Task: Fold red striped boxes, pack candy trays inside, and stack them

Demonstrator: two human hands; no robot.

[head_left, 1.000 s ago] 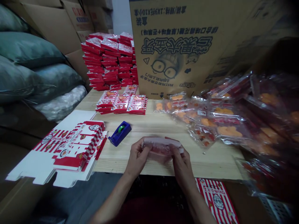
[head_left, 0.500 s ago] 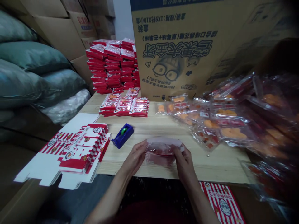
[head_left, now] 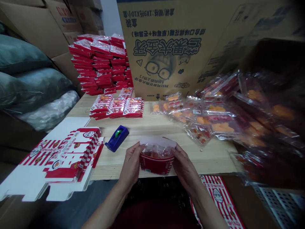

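Observation:
Near the table's front edge, a red-and-white printed carton (head_left: 156,163) is held between my two hands. Its top stands open, with a white flap up at the back and clear plastic packaging (head_left: 157,151) showing in the mouth. My left hand (head_left: 131,162) grips the carton's left side, thumb at the upper rim. Gripping the right side is my right hand (head_left: 182,159), its fingers partly hidden. A blue tape dispenser (head_left: 117,138) with green tape sits on the table just beyond my left hand.
Flat printed cartons (head_left: 64,156) lie stacked at the left. Filled red packs (head_left: 116,106) lie behind the dispenser, before a tall pile (head_left: 102,60). Clear-wrapped orange sweets (head_left: 221,127) heap up at the right. A large cardboard box (head_left: 164,51) stands behind. Striped cartons (head_left: 218,197) lie below the table edge.
The carton has tilted so its red side and open mouth show more clearly. My right fingers have shifted from its top to its right side. The whole view has swung to the right.

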